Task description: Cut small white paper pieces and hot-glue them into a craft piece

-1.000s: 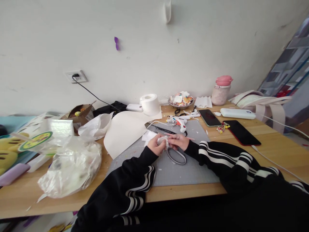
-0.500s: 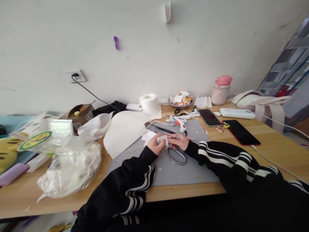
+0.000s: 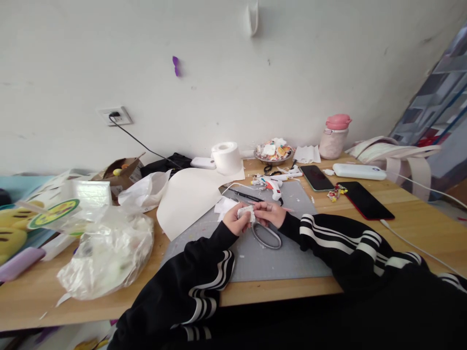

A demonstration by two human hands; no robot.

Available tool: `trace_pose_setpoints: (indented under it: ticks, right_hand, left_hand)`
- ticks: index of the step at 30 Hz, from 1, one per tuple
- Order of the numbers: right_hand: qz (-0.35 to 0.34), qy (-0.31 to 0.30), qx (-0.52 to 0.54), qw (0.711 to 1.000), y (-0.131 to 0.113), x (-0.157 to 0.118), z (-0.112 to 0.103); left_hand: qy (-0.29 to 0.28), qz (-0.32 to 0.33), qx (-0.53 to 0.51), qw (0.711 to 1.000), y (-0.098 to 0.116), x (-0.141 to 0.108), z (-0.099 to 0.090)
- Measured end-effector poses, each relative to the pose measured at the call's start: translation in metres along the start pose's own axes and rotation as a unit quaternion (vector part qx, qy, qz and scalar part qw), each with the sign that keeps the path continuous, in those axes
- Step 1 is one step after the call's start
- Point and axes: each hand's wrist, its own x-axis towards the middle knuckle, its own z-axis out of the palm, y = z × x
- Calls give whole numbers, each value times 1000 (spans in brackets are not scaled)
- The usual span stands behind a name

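Note:
My left hand (image 3: 235, 219) is closed on a small white piece (image 3: 245, 211), its thumb lying across the lower side. On the right edge of that piece, my right hand (image 3: 269, 213) pinches with thumb and fingers; the fingertips are too small to make out exactly. A grey scissor handle (image 3: 267, 236) lies on the grey cutting mat (image 3: 277, 265) just below both hands. White paper scraps (image 3: 223, 206) are beside my left hand. Beyond my right hand is a white glue gun (image 3: 272, 184), with dark pen-like tools (image 3: 248, 195) to its left.
A large white sheet (image 3: 188, 199) and a white roll (image 3: 226, 158) are behind left. Crumpled plastic bags (image 3: 109, 253) cover the left side. A bowl of scraps (image 3: 273, 158), two phones (image 3: 367, 201), a power bank (image 3: 359, 171) and a pink bottle (image 3: 333, 141) stand or lie at back right.
The white piece has tilted slightly between my fingers and shows more of its face. Both hands remain in nearly the same place.

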Motion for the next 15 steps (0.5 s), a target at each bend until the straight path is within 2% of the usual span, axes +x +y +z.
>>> trace_pose_setpoints:
  ticks: [15]
  right_hand:
    - [-11, -12, 7, 1000, 0, 1, -1]
  left_hand:
    - [-6, -17, -8, 1000, 0, 1, 1]
